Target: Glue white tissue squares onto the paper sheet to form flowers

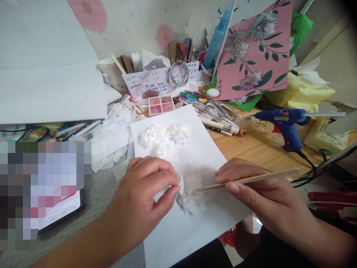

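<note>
My left hand (152, 188) pinches a small piece of thin white paper (181, 183) between thumb and fingertips. In my right hand (253, 186) is a thin wooden stick (264, 177), its narrow end pointing left to a cluster of crumpled white paper pieces (195, 197). This cluster lies between my hands on a white sheet (170, 238). Farther up the sheet sit fluffy white paper clumps (153, 136), partly hidden low down by my left hand.
A phone (61, 210), partly pixelated, lies at the left on a grey cutting mat (103, 197). At the right rests a blue glue gun (287, 124) with its cord. Scissors (219, 108), pens and a pink flower picture (256, 56) stand or lie behind the sheet.
</note>
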